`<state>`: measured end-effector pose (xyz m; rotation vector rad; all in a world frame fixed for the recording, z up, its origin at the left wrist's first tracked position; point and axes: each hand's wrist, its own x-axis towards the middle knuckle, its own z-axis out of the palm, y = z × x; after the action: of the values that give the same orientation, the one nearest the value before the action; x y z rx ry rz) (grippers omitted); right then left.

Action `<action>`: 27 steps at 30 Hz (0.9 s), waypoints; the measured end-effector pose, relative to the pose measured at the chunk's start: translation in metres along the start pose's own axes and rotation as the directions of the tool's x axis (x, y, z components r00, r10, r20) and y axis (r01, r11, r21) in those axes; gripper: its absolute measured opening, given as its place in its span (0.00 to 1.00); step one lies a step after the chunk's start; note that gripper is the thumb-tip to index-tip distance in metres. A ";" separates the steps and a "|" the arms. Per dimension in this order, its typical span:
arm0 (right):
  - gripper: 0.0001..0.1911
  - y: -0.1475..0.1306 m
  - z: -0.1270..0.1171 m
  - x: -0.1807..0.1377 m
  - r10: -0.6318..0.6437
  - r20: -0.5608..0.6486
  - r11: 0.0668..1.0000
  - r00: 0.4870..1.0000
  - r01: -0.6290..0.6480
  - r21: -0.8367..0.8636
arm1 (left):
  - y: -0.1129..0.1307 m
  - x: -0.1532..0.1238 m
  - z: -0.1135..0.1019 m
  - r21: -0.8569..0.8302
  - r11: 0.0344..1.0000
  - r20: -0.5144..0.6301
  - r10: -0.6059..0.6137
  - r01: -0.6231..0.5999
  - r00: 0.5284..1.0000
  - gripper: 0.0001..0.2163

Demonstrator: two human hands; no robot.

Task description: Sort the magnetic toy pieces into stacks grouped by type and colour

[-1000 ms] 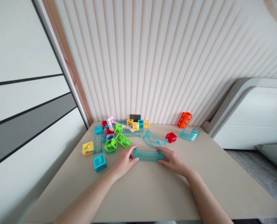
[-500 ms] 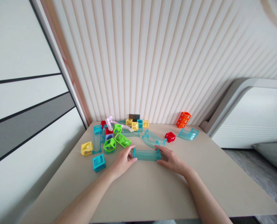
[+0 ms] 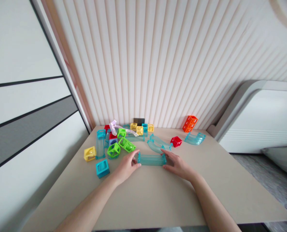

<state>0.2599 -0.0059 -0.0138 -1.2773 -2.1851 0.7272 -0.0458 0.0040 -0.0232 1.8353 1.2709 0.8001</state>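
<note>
A straight, clear teal track piece [image 3: 151, 159] lies flat on the beige table [image 3: 145, 199]. My left hand [image 3: 126, 166] pinches its left end and my right hand [image 3: 176, 164] holds its right end, fingers closed on it. Just behind it lies a curved teal track piece [image 3: 156, 144]. A red cube [image 3: 176, 141] sits to the right of that curve.
Green frame cubes [image 3: 120, 147], a yellow cube [image 3: 89, 153], a teal cube [image 3: 102, 168] and a tall clear column [image 3: 101, 145] cluster at the left. Small yellow cubes [image 3: 140, 129] and an orange block [image 3: 190, 123] stand by the ribbed wall. More curved teal pieces [image 3: 195, 138] lie at the right.
Both hands and the straight track piece have barely shifted, a little to the left and away from me. The view has tilted slightly.
</note>
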 end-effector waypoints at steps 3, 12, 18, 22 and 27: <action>0.36 -0.001 0.000 0.000 0.014 -0.003 1.000 1.000 -0.014 -0.005 | -0.002 0.001 0.000 0.006 1.000 0.000 0.013 -0.013 1.000 0.26; 0.36 0.002 0.001 0.001 0.018 -0.011 1.000 1.000 -0.017 0.017 | -0.001 0.001 -0.003 0.045 0.999 0.027 0.019 -0.021 0.999 0.25; 0.36 -0.002 0.000 0.001 0.041 -0.006 0.999 0.999 -0.041 0.036 | -0.003 0.002 -0.003 0.055 0.998 0.025 0.023 -0.024 0.999 0.23; 0.37 -0.003 -0.003 0.000 0.052 0.005 0.998 0.999 -0.052 0.045 | -0.002 0.002 -0.003 0.048 0.999 0.035 0.024 -0.026 0.999 0.23; 0.30 -0.002 -0.010 0.000 0.016 -0.092 0.994 0.996 -0.006 0.110 | -0.004 0.001 -0.002 0.036 0.999 0.025 0.022 -0.023 0.999 0.23</action>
<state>0.2649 -0.0053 -0.0051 -1.2434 -2.0369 0.7652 -0.0487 0.0063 -0.0254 1.8854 1.2589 0.7694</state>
